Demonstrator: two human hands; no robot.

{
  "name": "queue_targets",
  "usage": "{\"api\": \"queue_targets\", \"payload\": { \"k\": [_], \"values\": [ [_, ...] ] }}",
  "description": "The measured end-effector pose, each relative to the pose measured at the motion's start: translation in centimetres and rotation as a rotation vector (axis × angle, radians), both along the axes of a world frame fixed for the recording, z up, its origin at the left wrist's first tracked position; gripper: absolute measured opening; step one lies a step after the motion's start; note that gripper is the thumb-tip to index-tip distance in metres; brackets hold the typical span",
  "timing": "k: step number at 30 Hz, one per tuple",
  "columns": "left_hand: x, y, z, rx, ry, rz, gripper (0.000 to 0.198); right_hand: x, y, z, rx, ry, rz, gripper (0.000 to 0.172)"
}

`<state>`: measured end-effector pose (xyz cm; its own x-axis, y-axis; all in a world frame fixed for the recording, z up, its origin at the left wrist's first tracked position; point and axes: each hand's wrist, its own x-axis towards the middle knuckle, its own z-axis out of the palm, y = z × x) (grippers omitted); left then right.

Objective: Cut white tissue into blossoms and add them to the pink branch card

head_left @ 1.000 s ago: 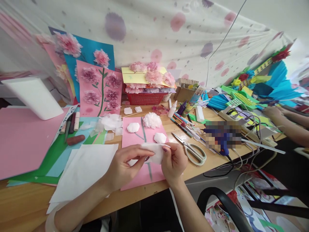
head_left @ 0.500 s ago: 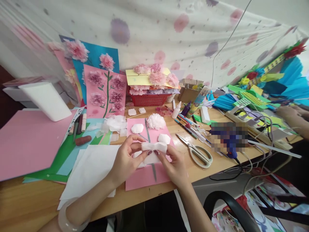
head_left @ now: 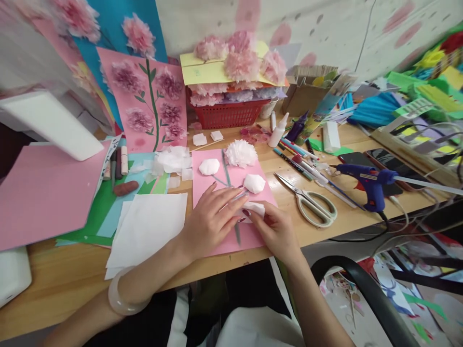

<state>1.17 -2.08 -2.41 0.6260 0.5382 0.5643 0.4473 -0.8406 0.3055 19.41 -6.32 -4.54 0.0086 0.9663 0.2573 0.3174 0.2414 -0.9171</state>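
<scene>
My right hand (head_left: 277, 230) is closed on a narrow folded piece of white tissue paper (head_left: 257, 207), thumb on the near side. My left hand (head_left: 211, 222) stretches its fingers flat over the paper's left end and hides it. Both hands are above a pink sheet (head_left: 202, 193) with a painted grey-green stem (head_left: 226, 168). On that sheet sit a fluffy white paper flower (head_left: 241, 153) and two flat white paper rounds, one at left (head_left: 209, 166) and one at right (head_left: 254, 183).
White sheets (head_left: 148, 226) lie left of my hands. Scissors (head_left: 309, 202), pens (head_left: 294, 164) and a blue glue gun (head_left: 369, 180) with a cord are at right. A red basket (head_left: 231, 115) of paper flowers stands behind, beside a white glue bottle (head_left: 279, 131).
The view has tilted down and moved closer. My left hand has gone from pinching the folded tissue to lying stretched across it. My right hand still grips its right end.
</scene>
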Motion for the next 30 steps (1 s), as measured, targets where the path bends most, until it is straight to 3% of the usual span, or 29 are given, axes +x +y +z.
{"api": "queue_targets", "payload": {
  "k": [5, 9, 15, 23, 30],
  "values": [
    [0.4, 0.1, 0.2, -0.062, -0.105, 0.141, 0.05, -0.2, 0.2, 0.1, -0.065, 0.139, -0.044, 0.01],
    [0.3, 0.3, 0.3, -0.054, -0.004, 0.181, 0.04, 0.1, 0.4, 0.0, -0.149, 0.225, -0.01, 0.01],
    [0.3, 0.5, 0.2, -0.031, 0.032, 0.216, 0.035, 0.4, 0.6, -0.2, -0.156, 0.21, 0.052, 0.009],
    [0.2, 1.1, 0.8, -0.129, -0.033, 0.246, 0.031, 0.3, 0.6, 0.2, -0.181, 0.115, -0.005, 0.009],
    [0.3, 1.2, 0.7, -0.014, 0.037, 0.259, 0.036, 0.3, 0.6, 0.1, -0.163, 0.056, -0.021, 0.01]
  ]
}}
